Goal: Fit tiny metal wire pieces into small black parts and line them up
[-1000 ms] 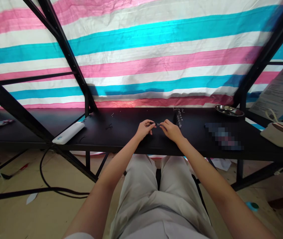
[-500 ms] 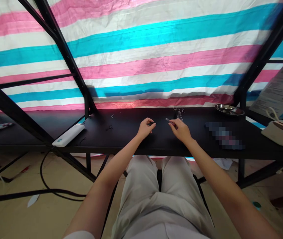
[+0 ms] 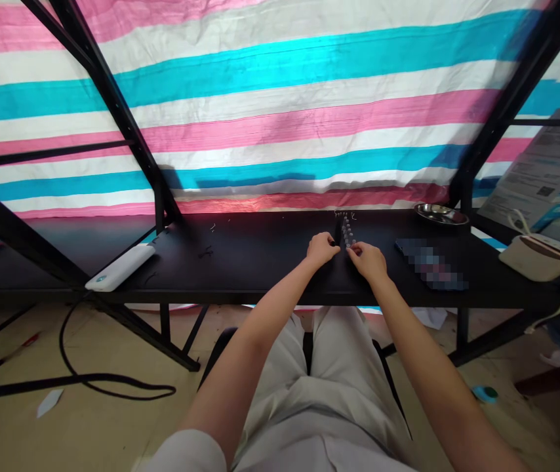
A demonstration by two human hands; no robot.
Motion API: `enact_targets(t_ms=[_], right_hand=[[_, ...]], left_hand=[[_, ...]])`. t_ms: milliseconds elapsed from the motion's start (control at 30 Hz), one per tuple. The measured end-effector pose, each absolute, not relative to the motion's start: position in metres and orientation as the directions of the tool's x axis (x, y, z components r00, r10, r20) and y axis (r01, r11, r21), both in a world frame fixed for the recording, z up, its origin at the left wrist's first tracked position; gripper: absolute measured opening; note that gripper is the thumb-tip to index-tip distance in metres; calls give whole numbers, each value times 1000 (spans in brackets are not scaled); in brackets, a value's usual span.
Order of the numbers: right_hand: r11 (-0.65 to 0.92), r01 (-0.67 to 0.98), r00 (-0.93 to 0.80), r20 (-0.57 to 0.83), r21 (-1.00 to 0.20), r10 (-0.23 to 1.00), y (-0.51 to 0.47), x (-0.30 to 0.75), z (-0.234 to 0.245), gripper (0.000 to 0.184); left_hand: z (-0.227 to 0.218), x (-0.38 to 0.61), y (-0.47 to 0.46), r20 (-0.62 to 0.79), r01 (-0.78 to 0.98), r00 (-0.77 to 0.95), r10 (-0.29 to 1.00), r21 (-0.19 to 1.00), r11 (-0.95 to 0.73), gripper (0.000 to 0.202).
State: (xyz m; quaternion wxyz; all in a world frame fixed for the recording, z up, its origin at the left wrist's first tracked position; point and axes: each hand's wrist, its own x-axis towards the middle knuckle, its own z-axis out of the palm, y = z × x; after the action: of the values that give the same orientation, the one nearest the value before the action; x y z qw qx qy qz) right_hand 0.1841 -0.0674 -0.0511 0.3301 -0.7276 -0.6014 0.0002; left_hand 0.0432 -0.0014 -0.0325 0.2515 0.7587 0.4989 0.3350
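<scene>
Several small, clear-grey round-topped pieces point(image 3: 346, 229) stand in a line running from the back of the black table towards me. My right hand point(image 3: 369, 261) is at the near end of that line, thumb and forefinger pinched on one small grey piece. Just left of it, my left hand point(image 3: 323, 250) is closed, with a small dark thing at its fingertips, too small to name. A narrow gap separates the two hands. Tiny white bits point(image 3: 341, 213) lie at the far end of the line.
A shiny metal dish point(image 3: 441, 214) and a blurred-out flat object point(image 3: 430, 263) lie to the right, near a beige pouch point(image 3: 536, 259). On the left are a white oblong device point(image 3: 121, 267) and dark scraps point(image 3: 206, 251). Black frame posts flank the table point(image 3: 260, 282); striped sheeting hangs behind.
My left hand has moved right, close to my right hand. My right hand has brought the grey piece down to the near end of the line. The view has shifted slightly.
</scene>
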Motion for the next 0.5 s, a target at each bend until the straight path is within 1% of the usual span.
enact_targets(t_ms=[100, 167, 267, 500], right_hand=[[-105, 872, 301, 356, -477, 885, -64, 185, -51, 25], [-115, 875, 307, 354, -471, 884, -62, 186, -52, 25], [-120, 883, 302, 353, -454, 886, -60, 187, -54, 25], [-174, 893, 308, 280, -416, 909, -59, 186, -51, 25]], left_hand=[[-34, 47, 2, 197, 640, 224, 954, 708, -297, 18], [-35, 48, 4, 184, 655, 198, 963, 705, -270, 17], [-38, 50, 4, 194, 651, 190, 962, 709, -272, 15], [-44, 52, 4, 212, 639, 221, 952, 706, -305, 14]])
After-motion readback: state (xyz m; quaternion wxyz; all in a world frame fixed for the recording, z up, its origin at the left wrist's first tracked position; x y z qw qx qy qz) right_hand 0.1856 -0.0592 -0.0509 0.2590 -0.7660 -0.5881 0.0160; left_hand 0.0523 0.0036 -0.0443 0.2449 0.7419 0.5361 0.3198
